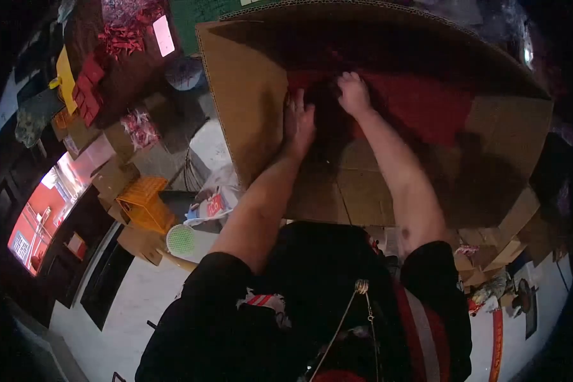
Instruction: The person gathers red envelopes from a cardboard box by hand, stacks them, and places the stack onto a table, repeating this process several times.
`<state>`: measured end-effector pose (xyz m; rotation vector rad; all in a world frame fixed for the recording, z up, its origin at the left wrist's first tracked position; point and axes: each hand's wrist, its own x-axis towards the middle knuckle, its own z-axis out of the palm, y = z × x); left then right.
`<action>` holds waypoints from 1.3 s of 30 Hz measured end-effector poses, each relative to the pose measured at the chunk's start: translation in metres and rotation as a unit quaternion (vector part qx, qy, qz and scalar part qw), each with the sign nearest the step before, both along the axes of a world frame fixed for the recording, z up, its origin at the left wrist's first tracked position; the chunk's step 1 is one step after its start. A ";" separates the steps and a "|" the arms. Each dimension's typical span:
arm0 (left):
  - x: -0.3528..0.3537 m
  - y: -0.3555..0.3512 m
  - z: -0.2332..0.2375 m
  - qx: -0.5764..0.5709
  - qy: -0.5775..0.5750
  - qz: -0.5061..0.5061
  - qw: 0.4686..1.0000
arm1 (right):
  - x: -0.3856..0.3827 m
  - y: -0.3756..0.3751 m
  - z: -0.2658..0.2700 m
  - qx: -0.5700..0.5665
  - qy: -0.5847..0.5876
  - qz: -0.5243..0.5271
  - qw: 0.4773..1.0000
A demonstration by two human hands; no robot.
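Both my arms reach into a large open cardboard box (248,83) that lies in front of me. Deep inside it, dark red pieces in rows (420,105) cover the far part of its bottom. My left hand (299,121) is beside the box's left inner wall, fingers stretched out at the edge of the red pieces. To its right, my right hand (354,94) is over the dark part of the red layer with its fingers curled down. What those fingers hold, if anything, is hidden. Bare brown cardboard shows at the near side.
Left of the box are an orange plastic crate (148,202), a white plastic bag (211,205) and a round item with a green mesh top (181,240). Red packets (89,89) and cartons lie further left. More cardboard boxes (506,251) stand at the right.
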<state>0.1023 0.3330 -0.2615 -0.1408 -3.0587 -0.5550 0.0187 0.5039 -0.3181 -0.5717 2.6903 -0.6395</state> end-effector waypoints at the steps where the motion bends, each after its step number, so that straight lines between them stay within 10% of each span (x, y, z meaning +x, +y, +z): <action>1: -0.005 0.002 0.005 0.000 -0.001 0.003 1.000 | 0.001 0.002 -0.001 -0.010 -0.049 0.005 0.999; 4: -0.021 0.007 0.025 -0.010 0.029 -0.009 0.999 | 0.006 0.011 0.012 -0.083 -0.169 0.007 0.982; 6: -0.016 0.005 0.035 0.135 -0.269 0.080 0.950 | 0.005 0.014 0.018 -0.118 -0.181 0.004 0.976; 9: 0.042 -0.011 -0.080 0.121 -0.164 -0.014 0.979 | -0.009 0.005 0.024 -0.153 -0.098 -0.069 0.981; 13: 0.013 0.005 -0.022 0.121 -0.182 0.138 0.966 | -0.016 -0.012 0.015 0.012 -0.106 -0.053 0.993; 16: 0.029 -0.002 -0.052 -0.042 -0.262 -0.049 0.963 | -0.016 -0.013 0.008 0.090 -0.132 0.013 0.987; 18: 0.040 0.004 -0.072 0.177 -0.242 0.156 0.941 | -0.001 -0.008 -0.003 0.049 -0.091 0.015 0.994; 31: 0.005 0.010 -0.003 0.162 -0.139 0.049 0.976 | 0.038 0.001 0.018 0.007 -0.069 0.003 0.998; 33: -0.036 0.012 0.034 -0.035 -0.516 -0.060 0.854 | 0.043 0.004 0.028 -0.020 -0.074 -0.011 0.997; 34: -0.009 0.010 0.008 -0.034 -0.516 -0.059 0.854 | 0.045 0.008 0.031 -0.096 -0.170 -0.044 0.980; 36: 0.064 0.004 -0.060 0.353 -0.198 0.054 0.913 | 0.047 0.021 0.034 -0.218 -0.324 -0.057 0.919; 39: 0.034 0.009 0.024 0.045 -0.307 -0.105 0.945 | 0.044 0.041 0.020 -0.207 -0.523 -0.102 0.820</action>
